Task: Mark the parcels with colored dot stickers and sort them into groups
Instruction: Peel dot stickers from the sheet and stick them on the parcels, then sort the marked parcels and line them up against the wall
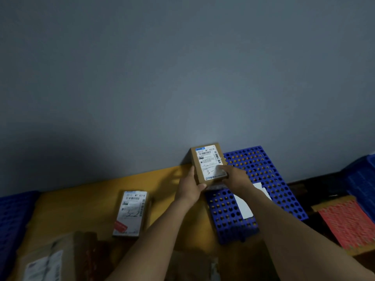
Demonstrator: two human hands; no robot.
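A labelled brown parcel (204,159) is held up over the yellow counter (81,201), left hand (190,187) gripping at 7 o'clock, right hand (233,175) at 4. A second parcel (132,213) lies at 8 o'clock and a blue perforated tray (263,171) at 4.

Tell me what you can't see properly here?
Head view:
- Held parcel: right hand covers the writing after "3-".
- White sheet on blue tray: right forearm hides part.
- Bottom-left parcel: cut off by edge, blurred.
- Dot stickers: too dim to find.
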